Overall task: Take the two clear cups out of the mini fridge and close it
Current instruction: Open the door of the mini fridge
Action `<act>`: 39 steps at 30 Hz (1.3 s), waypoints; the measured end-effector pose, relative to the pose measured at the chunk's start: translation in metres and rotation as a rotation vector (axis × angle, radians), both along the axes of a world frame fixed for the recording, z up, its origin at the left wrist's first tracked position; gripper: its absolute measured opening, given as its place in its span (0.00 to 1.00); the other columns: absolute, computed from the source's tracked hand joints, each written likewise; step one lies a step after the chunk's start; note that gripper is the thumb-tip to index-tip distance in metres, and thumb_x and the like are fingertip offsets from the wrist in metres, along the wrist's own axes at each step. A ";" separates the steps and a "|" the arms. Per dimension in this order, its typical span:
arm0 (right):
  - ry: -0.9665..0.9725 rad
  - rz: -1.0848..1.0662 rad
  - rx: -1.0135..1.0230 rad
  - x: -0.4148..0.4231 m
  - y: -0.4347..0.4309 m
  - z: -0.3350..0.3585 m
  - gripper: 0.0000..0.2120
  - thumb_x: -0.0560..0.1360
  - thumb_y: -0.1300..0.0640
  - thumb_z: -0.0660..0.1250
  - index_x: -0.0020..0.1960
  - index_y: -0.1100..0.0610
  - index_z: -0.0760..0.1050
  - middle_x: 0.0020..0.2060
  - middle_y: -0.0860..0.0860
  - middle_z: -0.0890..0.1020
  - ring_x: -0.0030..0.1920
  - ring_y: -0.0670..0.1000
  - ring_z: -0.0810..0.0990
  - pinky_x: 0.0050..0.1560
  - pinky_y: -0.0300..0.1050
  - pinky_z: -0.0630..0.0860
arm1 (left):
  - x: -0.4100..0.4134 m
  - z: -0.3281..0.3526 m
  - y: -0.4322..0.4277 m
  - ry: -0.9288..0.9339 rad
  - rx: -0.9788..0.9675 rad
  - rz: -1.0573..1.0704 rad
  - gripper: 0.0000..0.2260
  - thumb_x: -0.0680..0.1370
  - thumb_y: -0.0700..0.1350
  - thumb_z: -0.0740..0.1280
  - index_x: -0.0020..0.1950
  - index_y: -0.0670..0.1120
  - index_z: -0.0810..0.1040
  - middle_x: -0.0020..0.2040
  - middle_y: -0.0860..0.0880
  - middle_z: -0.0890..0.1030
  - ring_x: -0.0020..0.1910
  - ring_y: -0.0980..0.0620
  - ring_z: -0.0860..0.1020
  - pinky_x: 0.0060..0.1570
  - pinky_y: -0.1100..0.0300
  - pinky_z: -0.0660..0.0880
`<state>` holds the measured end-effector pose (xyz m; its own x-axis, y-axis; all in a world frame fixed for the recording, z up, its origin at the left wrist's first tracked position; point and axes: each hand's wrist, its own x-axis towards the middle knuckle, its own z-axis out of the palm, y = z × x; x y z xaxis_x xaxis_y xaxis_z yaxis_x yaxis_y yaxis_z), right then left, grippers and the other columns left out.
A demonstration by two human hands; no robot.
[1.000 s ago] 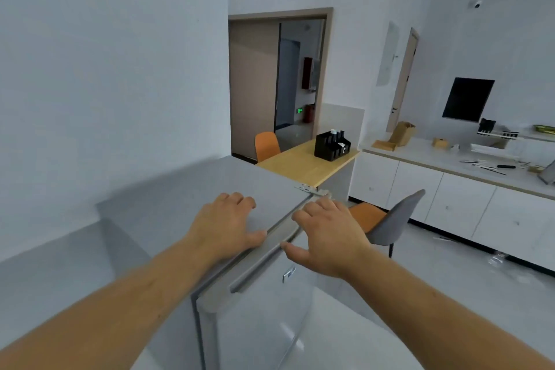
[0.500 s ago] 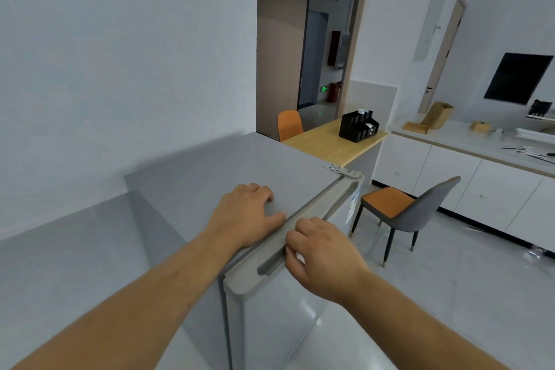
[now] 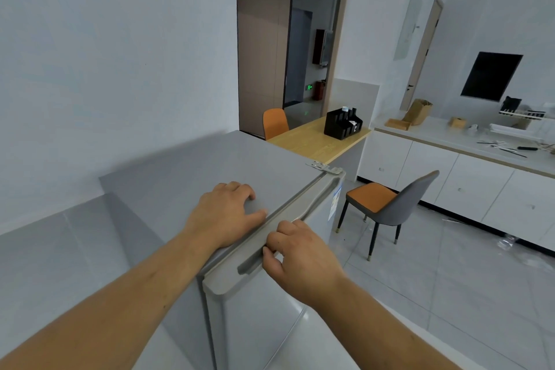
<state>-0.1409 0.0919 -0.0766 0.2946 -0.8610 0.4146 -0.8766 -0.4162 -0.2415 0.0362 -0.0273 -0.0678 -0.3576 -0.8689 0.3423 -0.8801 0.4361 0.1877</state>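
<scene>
The squat grey metal mini fridge (image 3: 210, 171) stands shut against the wall, so the two clear cups presumably wait inside, out of sight. The left hand (image 3: 223, 213) lies spread flat on its top, well placed to brace the cabinet. The right hand (image 3: 295, 252) curls its grip into the recessed handle groove (image 3: 250, 264) of the grey door (image 3: 270, 309); a steady outward pull should swing it on the far hinge (image 3: 324, 167).

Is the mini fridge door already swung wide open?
No, the door sits shut against the mini fridge, with the right hand gripping its top handle recess and the left hand flat on top.
</scene>
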 end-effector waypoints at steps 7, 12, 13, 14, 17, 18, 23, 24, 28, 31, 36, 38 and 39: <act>0.000 0.004 0.012 0.000 0.001 0.003 0.13 0.82 0.51 0.61 0.44 0.54 0.79 0.38 0.49 0.75 0.41 0.50 0.70 0.46 0.46 0.73 | 0.000 -0.001 0.000 0.008 -0.001 -0.001 0.26 0.74 0.73 0.55 0.61 0.57 0.75 0.61 0.54 0.79 0.57 0.52 0.74 0.55 0.50 0.76; 0.008 0.008 0.002 0.002 0.002 0.004 0.12 0.82 0.51 0.61 0.45 0.53 0.80 0.37 0.48 0.75 0.40 0.50 0.71 0.45 0.44 0.72 | 0.000 0.000 0.000 0.008 0.010 -0.001 0.27 0.74 0.73 0.56 0.62 0.57 0.75 0.61 0.54 0.79 0.58 0.51 0.74 0.55 0.50 0.76; 0.010 0.007 0.003 0.002 0.002 0.003 0.12 0.82 0.51 0.61 0.45 0.53 0.80 0.37 0.48 0.75 0.40 0.50 0.70 0.45 0.44 0.72 | 0.001 0.000 0.000 0.010 0.010 -0.003 0.27 0.74 0.73 0.56 0.62 0.57 0.75 0.61 0.54 0.79 0.58 0.51 0.74 0.55 0.50 0.76; 0.011 0.007 0.003 0.002 0.002 0.003 0.12 0.82 0.51 0.61 0.45 0.53 0.80 0.37 0.48 0.75 0.40 0.50 0.70 0.45 0.44 0.72 | 0.001 0.000 0.000 0.011 0.010 -0.003 0.27 0.74 0.72 0.56 0.62 0.56 0.75 0.61 0.54 0.79 0.58 0.51 0.74 0.55 0.50 0.76; 0.012 0.002 -0.003 0.002 0.001 0.002 0.12 0.81 0.51 0.61 0.44 0.53 0.79 0.37 0.47 0.75 0.40 0.50 0.70 0.44 0.46 0.73 | 0.000 0.001 0.000 0.005 0.003 -0.002 0.26 0.74 0.72 0.56 0.62 0.56 0.75 0.61 0.54 0.79 0.57 0.51 0.74 0.55 0.51 0.75; 0.013 0.000 -0.006 0.003 0.001 0.002 0.12 0.81 0.51 0.61 0.44 0.53 0.79 0.36 0.47 0.74 0.39 0.50 0.70 0.44 0.46 0.73 | 0.000 0.001 0.001 0.005 0.002 -0.002 0.26 0.74 0.72 0.56 0.61 0.56 0.75 0.61 0.54 0.79 0.57 0.51 0.74 0.54 0.51 0.75; 0.017 -0.003 -0.024 0.000 0.003 0.001 0.11 0.80 0.51 0.61 0.42 0.52 0.78 0.35 0.46 0.73 0.38 0.48 0.69 0.41 0.43 0.71 | 0.000 0.003 0.002 0.016 0.018 -0.001 0.26 0.74 0.71 0.57 0.62 0.56 0.75 0.62 0.54 0.78 0.58 0.51 0.73 0.56 0.50 0.74; 0.009 0.000 -0.030 -0.004 0.005 -0.001 0.12 0.80 0.50 0.60 0.41 0.51 0.77 0.35 0.46 0.73 0.38 0.47 0.69 0.41 0.43 0.71 | 0.000 0.004 0.003 0.019 0.028 -0.002 0.26 0.74 0.71 0.57 0.62 0.56 0.75 0.62 0.54 0.78 0.59 0.51 0.73 0.57 0.50 0.74; 0.003 0.024 0.018 -0.023 0.016 -0.002 0.13 0.80 0.48 0.58 0.43 0.50 0.78 0.38 0.44 0.74 0.42 0.46 0.71 0.45 0.44 0.74 | -0.001 0.007 0.003 0.012 0.051 -0.008 0.26 0.74 0.70 0.57 0.63 0.55 0.75 0.63 0.53 0.77 0.60 0.50 0.72 0.59 0.48 0.73; 0.046 0.009 0.048 -0.028 0.020 0.006 0.13 0.81 0.47 0.58 0.45 0.50 0.78 0.39 0.45 0.75 0.43 0.46 0.71 0.46 0.46 0.75 | -0.002 0.008 0.005 0.011 0.050 -0.006 0.25 0.74 0.70 0.57 0.63 0.56 0.74 0.63 0.53 0.77 0.60 0.50 0.72 0.59 0.48 0.73; -0.072 -0.140 -0.151 0.000 0.012 0.026 0.11 0.79 0.48 0.60 0.46 0.52 0.76 0.42 0.47 0.76 0.47 0.49 0.71 0.51 0.45 0.72 | -0.003 0.008 0.006 0.010 0.051 -0.002 0.27 0.74 0.71 0.56 0.63 0.55 0.75 0.63 0.54 0.77 0.60 0.51 0.72 0.59 0.48 0.73; -0.049 -0.201 -0.108 0.019 0.004 0.031 0.15 0.80 0.43 0.58 0.54 0.53 0.77 0.48 0.48 0.77 0.52 0.51 0.71 0.57 0.48 0.71 | -0.002 0.009 0.007 0.011 0.076 -0.009 0.30 0.73 0.74 0.52 0.63 0.56 0.75 0.63 0.54 0.77 0.60 0.51 0.72 0.59 0.49 0.73; -0.047 -0.242 -0.056 0.027 0.000 0.032 0.18 0.79 0.41 0.58 0.58 0.52 0.76 0.52 0.50 0.77 0.56 0.53 0.71 0.60 0.51 0.71 | -0.001 0.010 0.007 0.005 0.088 -0.014 0.31 0.72 0.74 0.50 0.63 0.56 0.74 0.63 0.54 0.77 0.60 0.51 0.72 0.59 0.49 0.73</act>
